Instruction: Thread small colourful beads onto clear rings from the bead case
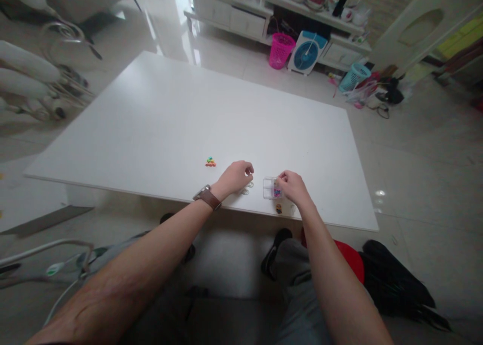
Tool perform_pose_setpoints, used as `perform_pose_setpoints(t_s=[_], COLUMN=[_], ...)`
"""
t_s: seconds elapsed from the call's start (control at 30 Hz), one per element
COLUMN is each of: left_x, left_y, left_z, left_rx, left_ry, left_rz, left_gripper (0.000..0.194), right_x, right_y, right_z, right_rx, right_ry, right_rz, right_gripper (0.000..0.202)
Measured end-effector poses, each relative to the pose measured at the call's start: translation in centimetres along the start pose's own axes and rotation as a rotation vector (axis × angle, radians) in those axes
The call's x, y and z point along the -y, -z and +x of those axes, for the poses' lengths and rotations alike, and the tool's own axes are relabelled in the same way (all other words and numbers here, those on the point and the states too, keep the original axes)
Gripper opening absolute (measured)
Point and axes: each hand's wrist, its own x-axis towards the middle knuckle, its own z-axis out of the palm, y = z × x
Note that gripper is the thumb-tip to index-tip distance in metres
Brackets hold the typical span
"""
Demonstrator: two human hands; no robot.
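Note:
A small clear box with compartments (268, 190) stands near the front edge of the white table (241, 113). Purple and other coloured bits (277, 191) lie in its right side. My right hand (293, 185) reaches over that side, fingertips pinched together at the upper right compartment; what they hold, if anything, is too small to make out. Left of the box is my left hand (237, 177), its fingers curved, with a gap between thumb and forefinger. Several pale rings (246, 192) lie under and beside it. A watch with a brown strap (208, 197) is on my left wrist.
Beyond my left hand sits a small pile of green, yellow and orange pieces (210, 162). A dark and golden clump (278, 208) lies just in front of the box. Past the table stand a pink basket (281, 51), a blue and white fan (307, 52) and a low cabinet (247, 24).

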Motion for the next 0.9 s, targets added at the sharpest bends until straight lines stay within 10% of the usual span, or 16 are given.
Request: perform_pose_setpoints(t_s=[0.3,0.9], left_x=[-2.4,-2.1], left_y=[-1.1,-0.4], left_z=[-0.4,-0.9], left_rx=[0.357,0.134], left_ry=[0.027,0.167], left_rz=[-1.059,-1.018], left_gripper=[0.036,0.030], right_x=[3.2,4.9], right_y=[0.3,-1.0], right_z=[-1.6,-2.3], right_rx=[0.169,0.060], right_ry=[0.025,0.043], right_rz=[0.765,0.731], right_gripper=[0.035,0.040])
